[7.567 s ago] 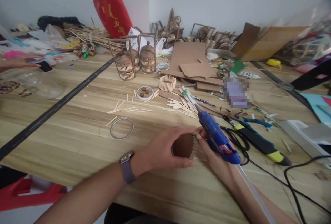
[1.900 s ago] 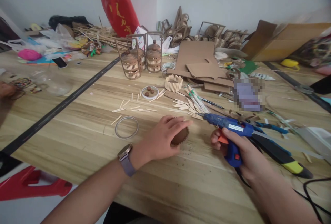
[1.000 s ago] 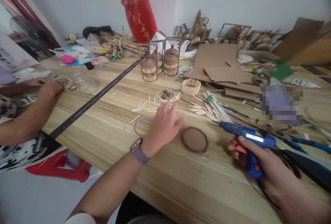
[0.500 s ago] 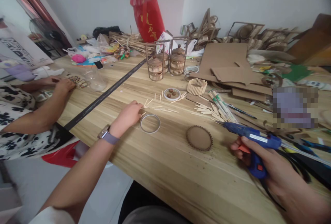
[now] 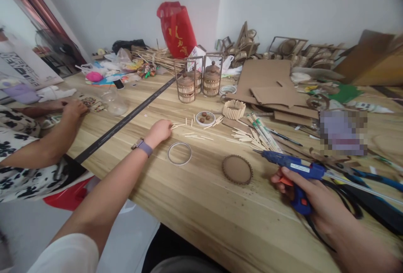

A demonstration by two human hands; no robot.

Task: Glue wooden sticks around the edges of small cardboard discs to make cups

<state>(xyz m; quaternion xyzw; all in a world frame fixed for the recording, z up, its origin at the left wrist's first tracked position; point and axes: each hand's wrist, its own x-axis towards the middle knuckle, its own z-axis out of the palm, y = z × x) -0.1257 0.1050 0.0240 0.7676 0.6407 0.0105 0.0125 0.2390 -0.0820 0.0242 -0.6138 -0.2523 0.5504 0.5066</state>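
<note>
My left hand (image 5: 160, 132), with a watch on its wrist, reaches over the table with its fingers pinched together at some short wooden sticks (image 5: 179, 125). Whether a stick is between the fingertips is too small to make out. Just in front of that wrist lies a pale ring (image 5: 179, 164). In my right hand (image 5: 310, 193) is a blue glue gun (image 5: 285, 161), its nozzle pointing left, a finger at the orange trigger. Left of the nozzle, a round cardboard disc (image 5: 237, 170) with a ridged rim lies flat.
Behind the sticks are a dish (image 5: 197, 118) of brown balls and a stick ring (image 5: 234, 110). Small lidded baskets in frames (image 5: 186, 87) stand farther back. Cardboard sheets (image 5: 264, 73) and pliers (image 5: 374, 175) lie right. Another person's hands (image 5: 74, 108) work at the left.
My left hand has moved a little farther forward over the sticks, away from the pale ring. The view has shifted slightly; my right hand still holds the glue gun.
</note>
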